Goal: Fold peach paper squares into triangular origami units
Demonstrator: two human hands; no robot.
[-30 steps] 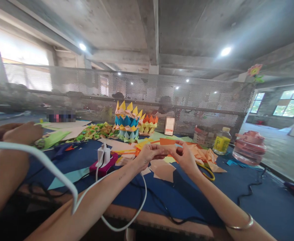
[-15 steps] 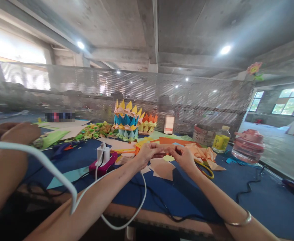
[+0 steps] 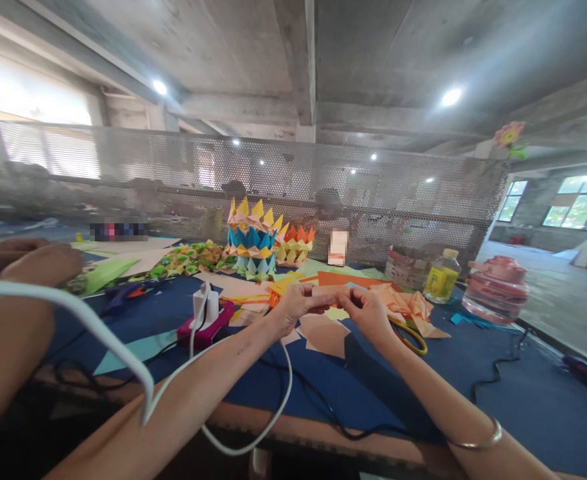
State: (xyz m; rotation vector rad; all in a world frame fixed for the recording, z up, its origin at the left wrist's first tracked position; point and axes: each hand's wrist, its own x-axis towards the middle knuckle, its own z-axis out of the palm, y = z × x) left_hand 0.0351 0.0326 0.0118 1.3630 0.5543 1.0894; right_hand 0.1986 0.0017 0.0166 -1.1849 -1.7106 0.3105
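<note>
A grey concrete hall opens out behind a perforated metal partition [image 3: 398, 173], and in front of that lies the blue surface [image 3: 553, 413], busy with coloured paper. From my remote seat I see both hands meeting over its middle: the left hand [image 3: 293, 310] pinches one end of a narrow peach paper strip [image 3: 327, 292], while the right hand [image 3: 370, 315] has thumb and fingers closed on the other end. I judge the step in hand to be shaping or creasing that strip, though the fold itself is too small for me to make out; the next move calls for fine fingertip work with both ends kept level. Below the hands lies a cut peach sheet [image 3: 326, 335], and by the right wrist a yellow loop [image 3: 416, 341], so I'd keep that wrist up. The roomiest stretch is to the right, toward the pink jug [image 3: 496, 293]. On the left I have less freedom: a purple power strip [image 3: 206, 325] sits beside the forearm, a white cable [image 3: 101, 335] droops across in front, and a co-worker's hand [image 3: 43, 263] is beyond. The front edge [image 3: 293, 427] runs beneath both forearms.
</note>
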